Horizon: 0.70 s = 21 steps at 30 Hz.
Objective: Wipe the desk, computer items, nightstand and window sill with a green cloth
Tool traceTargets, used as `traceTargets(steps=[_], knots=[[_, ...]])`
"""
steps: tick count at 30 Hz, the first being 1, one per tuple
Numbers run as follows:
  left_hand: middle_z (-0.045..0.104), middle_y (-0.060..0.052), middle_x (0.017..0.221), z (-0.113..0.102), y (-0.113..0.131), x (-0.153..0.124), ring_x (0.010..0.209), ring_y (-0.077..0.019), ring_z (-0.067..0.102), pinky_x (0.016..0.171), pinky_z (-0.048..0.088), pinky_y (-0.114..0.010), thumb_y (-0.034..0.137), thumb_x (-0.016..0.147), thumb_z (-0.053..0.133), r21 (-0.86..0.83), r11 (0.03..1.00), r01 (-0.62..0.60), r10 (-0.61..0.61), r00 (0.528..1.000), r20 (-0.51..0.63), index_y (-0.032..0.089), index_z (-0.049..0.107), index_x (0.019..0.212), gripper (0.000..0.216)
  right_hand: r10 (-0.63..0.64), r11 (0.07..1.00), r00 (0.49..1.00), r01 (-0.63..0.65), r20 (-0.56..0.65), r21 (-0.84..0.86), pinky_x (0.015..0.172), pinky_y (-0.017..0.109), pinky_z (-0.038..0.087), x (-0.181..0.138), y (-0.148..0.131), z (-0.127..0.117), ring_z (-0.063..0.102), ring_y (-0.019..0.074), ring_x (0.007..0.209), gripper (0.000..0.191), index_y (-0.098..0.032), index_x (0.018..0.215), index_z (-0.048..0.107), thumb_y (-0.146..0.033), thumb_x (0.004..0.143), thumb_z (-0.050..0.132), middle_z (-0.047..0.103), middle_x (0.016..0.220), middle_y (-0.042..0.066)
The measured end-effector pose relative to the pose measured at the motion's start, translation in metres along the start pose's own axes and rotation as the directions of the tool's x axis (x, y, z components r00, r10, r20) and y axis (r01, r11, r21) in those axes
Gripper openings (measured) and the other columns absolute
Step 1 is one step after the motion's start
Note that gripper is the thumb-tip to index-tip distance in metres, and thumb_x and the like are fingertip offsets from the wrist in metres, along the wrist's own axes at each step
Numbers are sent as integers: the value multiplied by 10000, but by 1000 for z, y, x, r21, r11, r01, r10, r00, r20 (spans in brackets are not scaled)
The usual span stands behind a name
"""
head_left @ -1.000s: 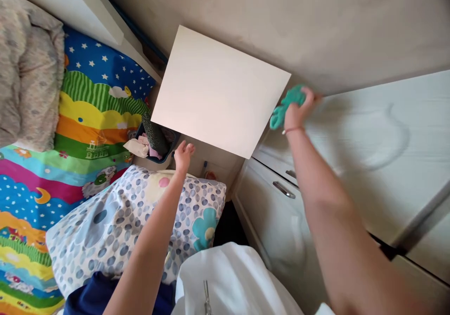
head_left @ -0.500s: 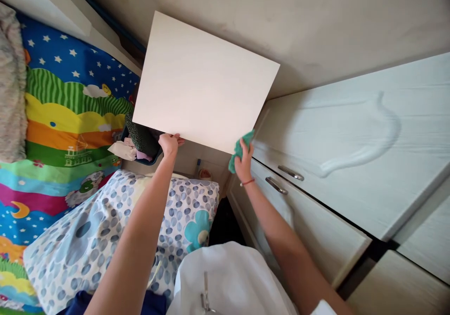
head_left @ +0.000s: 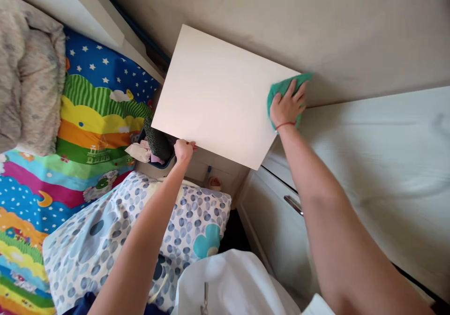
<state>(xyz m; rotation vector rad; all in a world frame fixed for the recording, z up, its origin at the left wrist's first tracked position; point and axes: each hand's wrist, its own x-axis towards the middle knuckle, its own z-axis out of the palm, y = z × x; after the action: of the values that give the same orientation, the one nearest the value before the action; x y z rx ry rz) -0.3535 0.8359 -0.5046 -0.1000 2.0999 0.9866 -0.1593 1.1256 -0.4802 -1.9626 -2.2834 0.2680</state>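
A plain white board [head_left: 221, 99], like a shelf or table top, slants across the middle of the view by the wall. At its near edge my left hand [head_left: 183, 151] is closed around the rim, fingers curled over it. My right hand [head_left: 287, 106] lies spread on a green cloth [head_left: 281, 89], pressing it against the board's far right corner. Part of the cloth sticks out past the board's edge. The cloth's middle is hidden beneath my palm.
White cabinet doors with a metal handle [head_left: 293, 205] stand at the right. A dotted pillow [head_left: 116, 226] lies on the near left, beside a colourful bedspread [head_left: 101, 137] and a crumpled blanket [head_left: 38, 80]. Behind my left hand is a dark bin [head_left: 164, 164] holding cloth items.
My right hand has slid the green cloth from the board's near right corner up to its far right corner, fingers now spread. My left hand stays at the near edge; the view has shifted.
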Motion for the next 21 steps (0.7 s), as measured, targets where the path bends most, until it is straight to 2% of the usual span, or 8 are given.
traceTargets(steps=[2,3,7,10,13,15,18,21], knots=[[703,-108,596,1,-1,0,700,-325,782,749,653,-416,27,787,766,8,1000,4,-4,1000,5,163,630,553,303,8,993,1000,-8,0,-122,1186,665,261,17,-42,5,257,351,1591,625,18,1638,333,-283,1093,280,169,1691,366],[709,-114,608,1,-1,1,692,-326,780,748,651,-424,21,792,758,3,1000,5,-5,1000,7,160,629,546,311,-39,991,999,40,6,-126,1197,680,238,18,-63,8,239,377,1594,629,9,1650,315,-285,1094,317,186,1695,348],[723,-124,634,2,-3,1,695,-326,781,768,639,-444,8,827,718,-22,1000,-23,23,999,31,150,652,552,317,-360,928,933,358,-4,100,1242,741,142,15,-152,33,176,455,1603,665,-61,1652,359,-296,1046,502,253,1721,234],[731,-124,635,2,-8,3,712,-325,783,767,632,-435,23,841,723,-21,1000,-19,20,998,56,156,656,545,331,-522,815,853,501,-8,292,1265,758,36,26,-221,61,126,410,1624,660,-114,1628,379,-317,1019,535,245,1739,163],[742,-122,647,3,-12,5,712,-318,783,758,627,-422,41,837,743,-33,999,13,-10,996,86,158,664,547,323,-677,659,735,626,-34,418,1283,738,61,30,-272,77,173,350,1599,550,-211,1548,471,-310,1010,522,329,1714,75],[749,-121,661,4,-14,5,712,-308,782,747,623,-402,61,836,760,-35,999,2,1,997,83,156,673,561,303,-758,577,650,706,-54,410,1268,738,137,17,-290,78,235,354,1563,476,-195,1486,539,-250,1017,482,403,1668,80],[772,-136,731,5,-14,4,764,-293,789,754,612,-365,118,867,765,20,999,-34,33,998,62,146,704,624,252,-869,472,494,820,16,325,1227,739,212,-35,-300,75,316,382,1511,432,-98,1421,585,-198,1022,455,496,1570,148],[789,-148,890,3,-16,6,950,-299,779,841,597,-356,217,918,759,228,972,-47,40,999,33,112,758,791,165,-949,316,302,895,95,315,1207,750,230,-109,-302,80,421,373,1440,389,-76,1345,626,-204,1059,396,586,1444,170]])
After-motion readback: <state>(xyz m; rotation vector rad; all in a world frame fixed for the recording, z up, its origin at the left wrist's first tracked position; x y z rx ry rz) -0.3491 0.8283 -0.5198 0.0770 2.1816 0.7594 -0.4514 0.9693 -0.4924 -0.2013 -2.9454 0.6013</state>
